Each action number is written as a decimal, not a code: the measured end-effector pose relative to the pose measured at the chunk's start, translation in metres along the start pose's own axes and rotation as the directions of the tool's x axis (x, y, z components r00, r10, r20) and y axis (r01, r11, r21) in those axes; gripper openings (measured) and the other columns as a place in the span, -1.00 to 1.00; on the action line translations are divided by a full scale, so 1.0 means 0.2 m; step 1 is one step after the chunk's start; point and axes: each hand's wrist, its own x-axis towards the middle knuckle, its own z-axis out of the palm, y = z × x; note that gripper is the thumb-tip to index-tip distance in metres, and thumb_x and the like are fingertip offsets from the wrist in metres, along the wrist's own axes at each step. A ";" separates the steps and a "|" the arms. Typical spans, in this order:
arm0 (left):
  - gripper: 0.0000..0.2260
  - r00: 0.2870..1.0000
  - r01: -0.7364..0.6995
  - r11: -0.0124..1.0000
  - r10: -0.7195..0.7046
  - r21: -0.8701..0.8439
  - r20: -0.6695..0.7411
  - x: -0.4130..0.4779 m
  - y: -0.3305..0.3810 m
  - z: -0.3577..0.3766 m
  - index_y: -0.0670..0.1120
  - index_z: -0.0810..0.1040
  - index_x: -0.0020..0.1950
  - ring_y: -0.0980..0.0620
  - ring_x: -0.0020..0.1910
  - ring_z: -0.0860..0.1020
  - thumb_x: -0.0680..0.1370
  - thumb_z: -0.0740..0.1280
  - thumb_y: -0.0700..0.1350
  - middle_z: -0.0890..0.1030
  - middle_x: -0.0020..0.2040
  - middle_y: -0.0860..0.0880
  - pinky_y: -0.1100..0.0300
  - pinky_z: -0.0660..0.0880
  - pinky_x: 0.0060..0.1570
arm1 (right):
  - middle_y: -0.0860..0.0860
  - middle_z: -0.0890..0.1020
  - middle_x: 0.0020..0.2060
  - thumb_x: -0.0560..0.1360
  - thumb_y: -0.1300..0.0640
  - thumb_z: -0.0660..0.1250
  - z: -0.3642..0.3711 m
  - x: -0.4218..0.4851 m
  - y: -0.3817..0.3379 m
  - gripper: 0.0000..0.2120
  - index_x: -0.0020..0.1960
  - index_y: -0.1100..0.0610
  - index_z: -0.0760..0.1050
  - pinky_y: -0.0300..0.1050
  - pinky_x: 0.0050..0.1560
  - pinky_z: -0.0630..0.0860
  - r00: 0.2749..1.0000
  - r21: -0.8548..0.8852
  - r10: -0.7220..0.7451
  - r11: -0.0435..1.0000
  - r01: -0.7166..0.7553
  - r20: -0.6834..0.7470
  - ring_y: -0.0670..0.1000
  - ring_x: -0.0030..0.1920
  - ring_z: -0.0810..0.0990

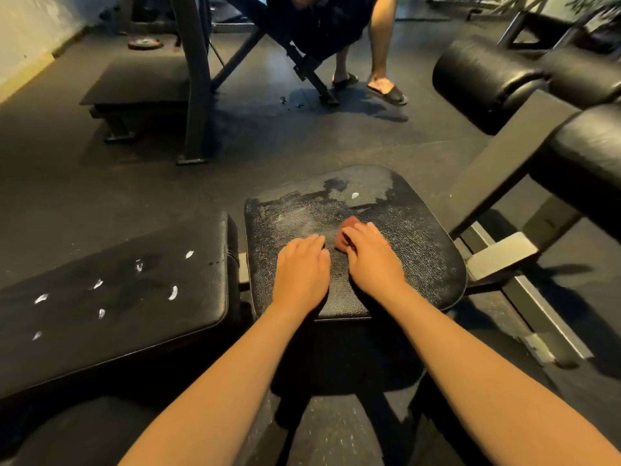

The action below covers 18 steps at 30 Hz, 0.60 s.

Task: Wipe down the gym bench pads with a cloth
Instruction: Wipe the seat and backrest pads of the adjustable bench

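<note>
The reddish cloth [347, 230] lies on the streaked seat pad [420, 237], mostly hidden under the right hand [373, 258]. Only its far edge shows past the fingertips. Those fingers press it, fairly straight. The left hand [302, 269] rests flat just beside.

Both bare forearms reach forward, side by side. The left hand [302, 269] lies palm down, fingers together and nearly straight. The right hand [371, 255] lies palm down just beside it, fingers pressing a cloth [347, 227].
</note>
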 end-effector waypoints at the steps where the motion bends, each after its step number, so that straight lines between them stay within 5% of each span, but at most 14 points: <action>1: -0.64 0.999 -0.026 1.000 0.026 0.015 0.026 -0.01 0.04 0.02 -0.06 0.47 0.42 -0.07 0.38 0.41 0.70 0.07 -0.02 0.51 0.40 -0.01 -0.02 0.27 0.41 | 0.03 0.48 0.29 0.59 0.17 0.20 -0.04 0.00 0.08 -0.74 0.27 0.09 0.45 0.08 0.32 0.39 0.995 -0.061 0.078 0.995 -0.082 -0.067 0.14 0.37 0.35; 4: -0.63 0.996 -0.089 0.994 0.088 0.066 0.029 -0.04 0.07 0.07 -0.08 0.45 0.44 -0.08 0.41 0.40 0.70 0.07 -0.01 0.50 0.42 -0.02 -0.02 0.27 0.43 | 0.06 0.50 0.18 0.57 0.18 0.22 -0.08 -0.03 0.15 -0.84 0.14 0.10 0.45 0.09 0.24 0.40 0.977 -0.134 0.147 0.977 -0.168 -0.154 0.18 0.27 0.39; 8: -0.70 0.999 0.012 0.997 -0.015 -0.072 -0.047 -0.01 0.02 0.08 -0.01 0.54 0.20 -0.06 0.20 0.47 0.67 0.04 -0.03 0.60 0.16 0.01 -0.03 0.40 0.29 | 0.05 0.42 0.43 0.59 0.19 0.23 0.03 -0.07 -0.01 -0.62 0.40 0.09 0.43 0.10 0.54 0.17 0.983 0.058 -0.156 0.987 0.150 0.101 0.17 0.52 0.24; 10: -0.72 0.998 0.045 0.993 -0.049 -0.111 -0.034 -0.01 0.01 0.08 0.05 0.52 0.10 -0.02 0.12 0.48 0.65 0.02 -0.01 0.59 0.06 0.06 -0.05 0.42 0.24 | -0.01 0.41 0.44 0.59 0.17 0.25 0.03 -0.04 -0.01 -0.63 0.38 0.01 0.44 0.10 0.51 0.24 0.962 0.082 -0.241 0.969 0.232 0.131 0.08 0.49 0.28; 14: -0.64 0.999 0.014 0.990 -0.021 -0.143 -0.050 -0.03 0.02 0.06 -0.09 0.49 0.42 -0.04 0.36 0.39 0.69 0.09 -0.06 0.54 0.36 -0.02 0.14 0.28 0.36 | 0.07 0.36 0.33 0.59 0.23 0.21 -0.04 0.03 0.05 -0.75 0.25 0.07 0.47 0.01 0.23 0.43 0.985 0.036 0.164 0.986 -0.162 -0.047 0.12 0.35 0.30; 16: -0.67 0.997 0.025 0.979 -0.038 -0.202 -0.060 -0.02 0.02 0.07 -0.07 0.53 0.35 -0.03 0.32 0.42 0.68 0.10 -0.08 0.57 0.30 0.00 0.22 0.27 0.30 | 0.10 0.39 0.34 0.59 0.22 0.23 -0.01 0.02 0.00 -0.70 0.31 0.08 0.47 0.04 0.26 0.43 0.998 0.040 0.054 0.998 -0.053 -0.017 0.13 0.37 0.32; 18: -0.69 0.994 0.042 0.955 -0.069 -0.293 -0.083 0.02 0.03 0.07 -0.01 0.57 0.27 -0.04 0.21 0.51 0.66 0.08 -0.08 0.62 0.20 0.03 0.08 0.41 0.27 | 0.08 0.46 0.34 0.60 0.20 0.26 0.02 0.03 -0.03 -0.66 0.37 0.07 0.49 0.02 0.35 0.39 0.995 0.172 -0.093 0.981 0.088 0.020 0.07 0.36 0.38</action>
